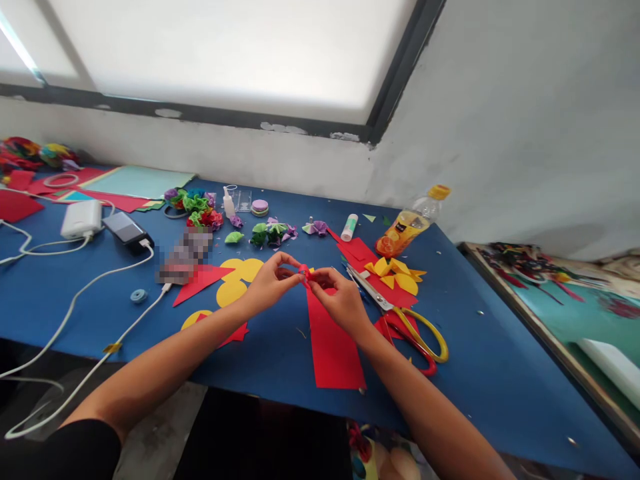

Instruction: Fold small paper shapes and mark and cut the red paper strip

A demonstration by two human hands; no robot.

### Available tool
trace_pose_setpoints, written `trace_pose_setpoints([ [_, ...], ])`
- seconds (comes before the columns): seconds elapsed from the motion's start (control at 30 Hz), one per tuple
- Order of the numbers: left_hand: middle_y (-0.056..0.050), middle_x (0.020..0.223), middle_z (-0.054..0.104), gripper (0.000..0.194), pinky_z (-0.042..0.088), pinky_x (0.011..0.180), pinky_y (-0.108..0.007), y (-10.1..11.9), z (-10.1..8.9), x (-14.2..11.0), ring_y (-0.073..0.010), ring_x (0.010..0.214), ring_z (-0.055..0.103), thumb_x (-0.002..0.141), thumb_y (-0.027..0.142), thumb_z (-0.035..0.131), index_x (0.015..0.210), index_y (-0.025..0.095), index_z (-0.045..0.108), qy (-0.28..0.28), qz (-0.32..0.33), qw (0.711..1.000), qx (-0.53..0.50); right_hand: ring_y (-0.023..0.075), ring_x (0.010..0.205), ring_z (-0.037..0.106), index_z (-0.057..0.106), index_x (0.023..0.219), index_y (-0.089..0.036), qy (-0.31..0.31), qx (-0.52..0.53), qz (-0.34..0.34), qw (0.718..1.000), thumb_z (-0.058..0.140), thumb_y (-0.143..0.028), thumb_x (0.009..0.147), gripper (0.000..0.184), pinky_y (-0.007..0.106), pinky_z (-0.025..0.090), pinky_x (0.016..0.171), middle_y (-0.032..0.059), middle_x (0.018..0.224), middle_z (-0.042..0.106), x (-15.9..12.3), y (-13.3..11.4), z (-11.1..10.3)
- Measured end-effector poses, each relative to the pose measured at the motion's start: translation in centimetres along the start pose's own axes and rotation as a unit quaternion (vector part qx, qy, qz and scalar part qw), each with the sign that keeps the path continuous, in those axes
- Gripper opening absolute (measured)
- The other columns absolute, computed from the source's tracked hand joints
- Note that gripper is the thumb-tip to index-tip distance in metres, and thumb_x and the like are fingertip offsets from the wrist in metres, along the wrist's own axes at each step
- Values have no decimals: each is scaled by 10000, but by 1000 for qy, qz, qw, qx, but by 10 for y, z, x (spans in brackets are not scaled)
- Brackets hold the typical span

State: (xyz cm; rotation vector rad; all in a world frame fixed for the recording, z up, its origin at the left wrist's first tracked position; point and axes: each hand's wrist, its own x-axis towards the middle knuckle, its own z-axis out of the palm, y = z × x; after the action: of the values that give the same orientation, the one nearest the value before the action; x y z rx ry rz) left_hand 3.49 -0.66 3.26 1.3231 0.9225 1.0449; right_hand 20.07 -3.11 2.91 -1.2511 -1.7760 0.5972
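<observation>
Between my left hand (270,283) and my right hand (343,300) is a small curled piece of red paper (305,272), pinched by the fingertips of both. It is held a little above the blue table; its exact shape is partly covered by the fingers. Below my right hand lies a long red paper strip (336,353). Yellow paper circles (231,291) and red scraps lie near my left forearm. To the right of my right hand, large scissors (383,303) with yellow and red handles rest on red paper, beside folded yellow paper pieces (400,272).
Behind the hands are crumpled green and purple paper flowers (275,232), a glue stick (349,227), a small white bottle (229,203) and a juice bottle (413,223). At left, white cables join a power bank (81,219), a dark device (129,231) and a blurred phone (185,257).
</observation>
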Motion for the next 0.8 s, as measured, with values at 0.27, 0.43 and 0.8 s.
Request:
trace_pose_setpoints([
  [0.27, -37, 957, 603, 67, 473, 650, -213, -2, -2, 0, -92, 742, 607, 734, 151, 599, 728, 149, 533, 31, 108, 990, 80, 145, 672, 631, 601, 897, -191, -17, 45, -1, 999, 572, -233, 777, 131, 284, 516, 663, 30, 795, 663, -1, -2, 2],
  [0.43, -58, 977, 618, 90, 481, 657, -212, -2, -6, -2, -135, 889, 605, 779, 150, 567, 725, 170, 636, 37, 180, 965, 188, 142, 715, 630, 559, 1006, -195, -40, 116, 38, 992, 586, -246, 762, 251, 281, 522, 659, 42, 875, 655, -1, -1, 4],
  [0.8, -80, 1002, 621, 198, 525, 641, -239, -5, -2, -4, -128, 786, 615, 782, 299, 616, 920, 164, 660, 18, 209, 954, 214, 165, 826, 630, 525, 1012, -203, -45, 231, 105, 966, 610, -288, 758, 281, 308, 521, 708, 53, 927, 650, 1, 1, 5],
])
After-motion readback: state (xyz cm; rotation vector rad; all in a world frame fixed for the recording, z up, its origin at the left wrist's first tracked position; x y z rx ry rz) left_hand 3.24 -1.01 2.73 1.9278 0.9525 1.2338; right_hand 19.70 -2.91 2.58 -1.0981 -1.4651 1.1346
